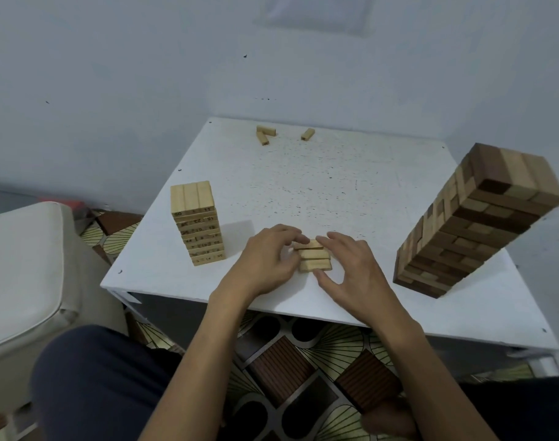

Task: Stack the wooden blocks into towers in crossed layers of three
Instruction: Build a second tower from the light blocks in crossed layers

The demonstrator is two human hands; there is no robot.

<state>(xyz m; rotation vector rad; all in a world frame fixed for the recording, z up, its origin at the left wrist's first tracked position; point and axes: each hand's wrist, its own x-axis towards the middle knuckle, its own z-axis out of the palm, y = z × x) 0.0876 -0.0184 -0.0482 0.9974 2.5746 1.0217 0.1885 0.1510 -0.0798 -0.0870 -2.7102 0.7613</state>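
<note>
1. Block layer (315,257): pale blocks side by side on the table (303,186), right of the numbered tower (197,224), slightly nearer the person.
2. Left hand (265,259): fingers curled onto the layer's left end; right hand (351,268): thumb and forefinger spread wide, pinching the right end front to back; probable purpose: squaring the blocks flush.
3. Loose blocks (265,133): far behind the numbered tower; probably remaining stock.
4. Two-tone tower (472,224): well right of the numbered tower; working room lies between.
5. Markings: digits on the numbered tower's block ends; mostly blurred; no brand legible.
</note>
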